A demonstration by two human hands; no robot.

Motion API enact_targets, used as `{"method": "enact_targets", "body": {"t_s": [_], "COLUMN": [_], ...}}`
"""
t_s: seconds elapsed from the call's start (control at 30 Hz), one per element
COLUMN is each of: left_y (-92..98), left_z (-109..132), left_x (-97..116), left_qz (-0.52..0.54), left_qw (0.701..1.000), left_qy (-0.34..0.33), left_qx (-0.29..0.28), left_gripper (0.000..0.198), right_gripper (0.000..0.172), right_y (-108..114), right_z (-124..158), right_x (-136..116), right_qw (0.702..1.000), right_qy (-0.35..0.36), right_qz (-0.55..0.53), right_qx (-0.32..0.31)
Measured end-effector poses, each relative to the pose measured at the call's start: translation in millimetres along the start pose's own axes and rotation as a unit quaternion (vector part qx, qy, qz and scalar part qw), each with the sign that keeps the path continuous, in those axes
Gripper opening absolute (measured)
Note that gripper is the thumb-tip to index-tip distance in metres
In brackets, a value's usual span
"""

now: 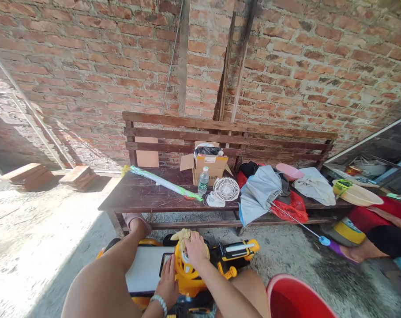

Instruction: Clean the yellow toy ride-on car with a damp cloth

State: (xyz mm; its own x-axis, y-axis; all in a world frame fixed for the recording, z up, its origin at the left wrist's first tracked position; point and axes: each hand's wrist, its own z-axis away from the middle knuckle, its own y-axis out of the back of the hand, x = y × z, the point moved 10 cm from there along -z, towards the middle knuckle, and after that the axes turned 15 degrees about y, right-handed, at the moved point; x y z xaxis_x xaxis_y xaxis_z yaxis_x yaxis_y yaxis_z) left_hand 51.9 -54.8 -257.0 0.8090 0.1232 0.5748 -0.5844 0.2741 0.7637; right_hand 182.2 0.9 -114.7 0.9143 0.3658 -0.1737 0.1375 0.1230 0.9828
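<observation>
Bench (137,196) with box (210,170), bottle (203,181), fan (226,189), umbrella (258,194).

Bg: red brick wall (88,53), rough mortar. Dark wooden bench (147,196) w/ slatted backrest set against it. Upright planks (183,53) lean on wall behind bench's back edge. Gritty concrete floor (38,247), hard sun at left, shade at right. Low brick stacks (79,176) on floor beyond bench's left end.

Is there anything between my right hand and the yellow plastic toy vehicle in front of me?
Yes. A crumpled pale yellow cloth lies under the right hand, between the palm and the top of the yellow plastic toy vehicle. The left hand rests bare against its side, nothing between.
</observation>
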Motion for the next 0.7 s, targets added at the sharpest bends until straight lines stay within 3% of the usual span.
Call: {"method": "enact_targets", "body": {"t_s": [0.07,0.2,0.27,0.37,0.53,0.6,0.7], "left_y": [2.2,5.9,6.6,5.8,14.6,22.9,36.2], "left_z": [9,16,16,14,3,-4,-14], "left_x": [7,17,20,18,11,12,10], "left_qz": [-0.067,-0.156,-0.172,-0.162,0.044,0.165,0.288], "left_qw": [0.998,0.988,0.985,0.987,0.998,0.985,0.952], "left_qy": [0.001,0.020,0.018,0.011,0.029,0.038,0.084], "left_qx": [0.010,0.014,0.011,-0.003,-0.026,-0.043,-0.064], "left_gripper": [0.095,0.093,0.092,0.094,0.091,0.086,0.071], "right_gripper": [0.048,0.052,0.052,0.055,0.053,0.051,0.046], "right_y": [7,-15,-26,-23,-15,-23,-53], "right_z": [-6,-9,-5,2,31,50,79], "right_x": [0,-26,-21,7,40,36,14], "right_qw": [1.000,0.985,0.982,0.990,0.996,0.996,0.996], "right_qy": [0.006,0.141,0.141,0.072,-0.048,-0.073,-0.073], "right_qz": [-0.023,-0.082,-0.103,-0.111,-0.071,-0.049,-0.041], "right_qx": [0.013,-0.051,-0.072,-0.051,-0.023,-0.016,-0.024]}}
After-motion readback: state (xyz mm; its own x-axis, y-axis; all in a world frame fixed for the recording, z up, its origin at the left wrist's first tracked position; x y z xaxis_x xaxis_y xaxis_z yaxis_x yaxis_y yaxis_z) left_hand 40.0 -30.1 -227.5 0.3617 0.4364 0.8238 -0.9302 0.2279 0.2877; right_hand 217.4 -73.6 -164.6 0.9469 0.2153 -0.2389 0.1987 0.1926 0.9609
